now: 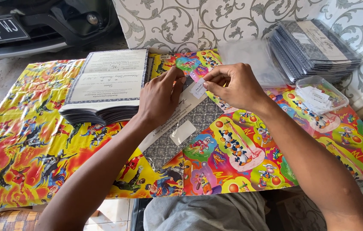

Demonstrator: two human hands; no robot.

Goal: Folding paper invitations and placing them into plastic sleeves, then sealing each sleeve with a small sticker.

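Label sticker [197, 89], small and white, sits pinched between the fingertips of both hands above a grey patterned card in a clear sleeve [177, 128]. Left hand [161, 97] grips its 9 o'clock edge with thumb and forefinger closed narrow; right hand [236, 85] nips the 3 o'clock edge the same way. Beneath them lies the bright cartoon-print table cover [32, 141]. A stack of cards [104, 85] rests at 10 o'clock, a clear tub of labels [321, 95] at 3 o'clock.
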